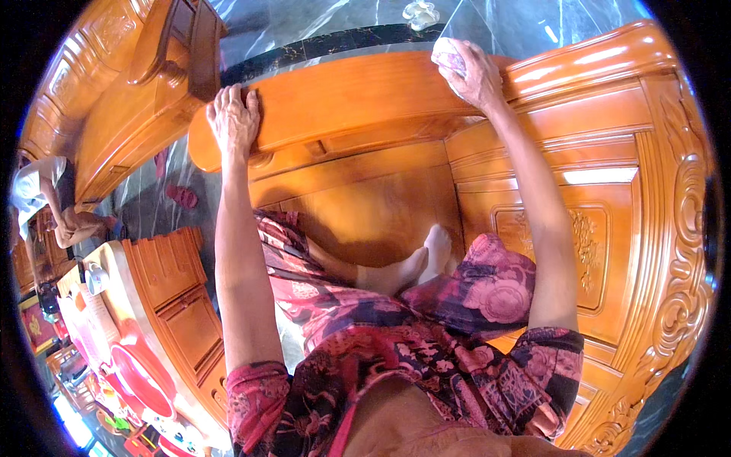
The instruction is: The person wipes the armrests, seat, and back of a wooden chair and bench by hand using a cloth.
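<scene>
A long polished orange-brown wooden rail [350, 93], part of a carved wooden bench, runs across in front of me. My left hand [234, 123] lies on the rail's left end, fingers stretched over its top and holding nothing. Farther right, my right hand [481, 78] is closed around a bunched white and purple cloth [448, 56] at the rail's far edge, near where it meets the side panel [579, 221]. Part of the cloth is hidden beneath the fingers. Both arms reach forward from short patterned sleeves.
My legs are folded on the bench seat [381, 198]. Another wooden seat [129, 129] stands at the left, with a person [46, 190] seated beyond. A table at lower left bears a red basin [143, 377] and a cup [96, 278]. Dark red slippers [181, 196] lie on the marbled floor.
</scene>
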Tool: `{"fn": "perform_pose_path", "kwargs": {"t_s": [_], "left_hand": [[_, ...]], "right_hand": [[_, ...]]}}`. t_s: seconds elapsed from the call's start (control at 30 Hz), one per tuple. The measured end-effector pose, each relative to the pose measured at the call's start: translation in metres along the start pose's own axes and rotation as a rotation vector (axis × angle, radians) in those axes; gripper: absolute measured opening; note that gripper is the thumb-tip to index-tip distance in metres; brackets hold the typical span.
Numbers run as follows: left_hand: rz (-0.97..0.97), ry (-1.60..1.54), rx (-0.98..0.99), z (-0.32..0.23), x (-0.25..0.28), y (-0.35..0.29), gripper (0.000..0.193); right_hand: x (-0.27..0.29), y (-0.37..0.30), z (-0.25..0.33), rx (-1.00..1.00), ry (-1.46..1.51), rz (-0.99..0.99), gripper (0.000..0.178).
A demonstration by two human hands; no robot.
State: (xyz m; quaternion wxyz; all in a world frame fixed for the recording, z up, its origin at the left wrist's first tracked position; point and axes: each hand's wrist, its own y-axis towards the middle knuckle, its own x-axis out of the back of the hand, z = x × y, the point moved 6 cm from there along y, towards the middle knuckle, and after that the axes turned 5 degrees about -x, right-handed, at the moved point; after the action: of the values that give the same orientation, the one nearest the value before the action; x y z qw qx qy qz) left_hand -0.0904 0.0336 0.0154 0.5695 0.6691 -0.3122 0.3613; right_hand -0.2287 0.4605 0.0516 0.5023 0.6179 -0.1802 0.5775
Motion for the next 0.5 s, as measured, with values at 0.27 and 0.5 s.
{"fn": "perform_pose_path", "kwargs": {"t_s": [0.27,0.5], "left_hand": [[0.01,0.003,0.015,-0.002,-0.001,-0.001,0.04],[0.056,0.005,0.037,-0.007,0.002,0.003,0.042]], "right_hand": [[0.024,-0.03,0.029,0.033,0.007,-0.179,0.055],[0.019,-0.044,0.043,0.035,-0.027,-0.193,0.055]]}}
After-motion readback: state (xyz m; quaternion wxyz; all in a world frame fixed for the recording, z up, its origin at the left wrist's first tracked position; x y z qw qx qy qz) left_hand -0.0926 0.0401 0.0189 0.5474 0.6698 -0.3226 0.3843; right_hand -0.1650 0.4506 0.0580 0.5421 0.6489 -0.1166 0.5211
